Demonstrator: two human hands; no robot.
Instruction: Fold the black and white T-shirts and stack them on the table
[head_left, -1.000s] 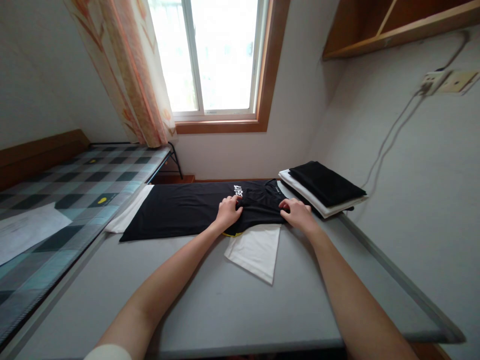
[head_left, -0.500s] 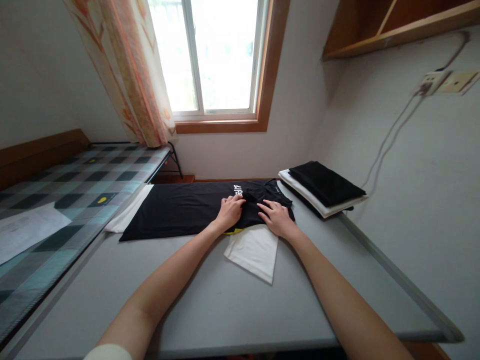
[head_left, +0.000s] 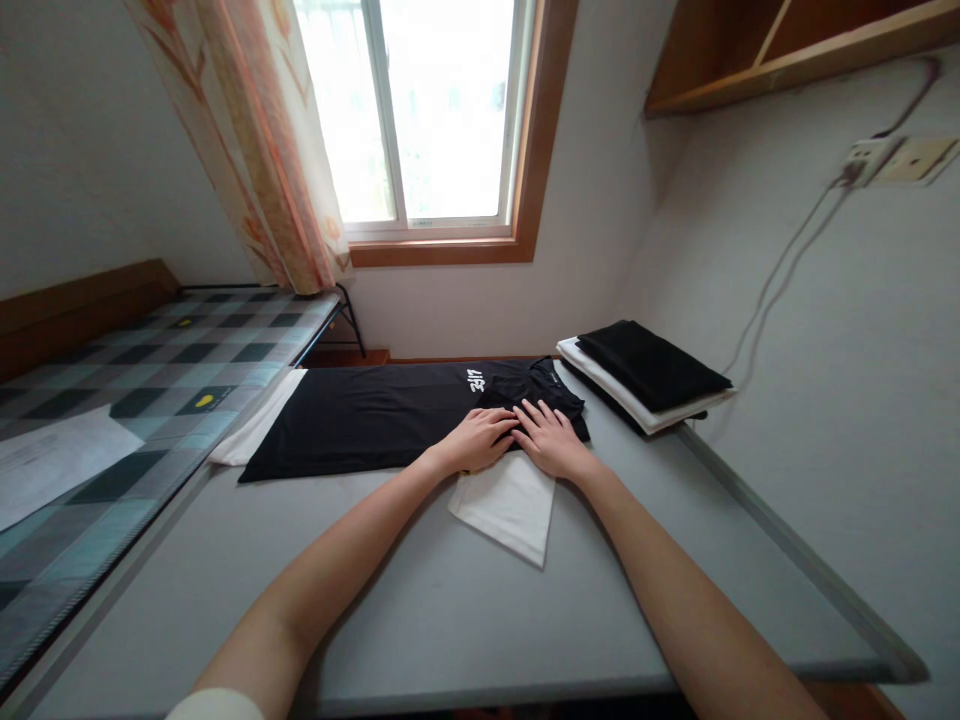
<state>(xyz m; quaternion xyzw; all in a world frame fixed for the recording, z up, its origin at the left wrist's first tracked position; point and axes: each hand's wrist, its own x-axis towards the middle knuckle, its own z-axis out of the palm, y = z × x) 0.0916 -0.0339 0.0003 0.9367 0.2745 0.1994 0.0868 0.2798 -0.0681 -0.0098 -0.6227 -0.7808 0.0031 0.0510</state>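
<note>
Watching from inside the room, going left to right. Well off to the left of the fingers there's a checked bed (head_left: 150,345) with a sheet of paper (head_left: 60,458) on it. Closer in, but a good way left of the fingers, some white cloth (head_left: 259,420) pokes out past the end of the black shirt (head_left: 360,415). The shirt lies along the gray bench (head_left: 390,610) and runs right under both hands.

Here's what's new: the left hand (head_left: 480,441) sits further right and a bit nearer the person than half a second ago, so its fingers meet, or all but meet, the other hand's. That leaves the white lettering (head_left: 474,380) fully in view just beyond them. Those left fingers are stretched out flat on the shirt, nothing pinched that I can see. On the near side of the fingers a white flap (head_left: 506,512) sticks out; can't tell if it's one piece with the other white bit.

The right hand (head_left: 553,441) is about where it is half a second back, palm down, fingers a little spread, no grip. Looks to me like pressing flat, not tugging. Right of the fingers, well apart, sits a folded stack (head_left: 652,370), untouched.
</note>
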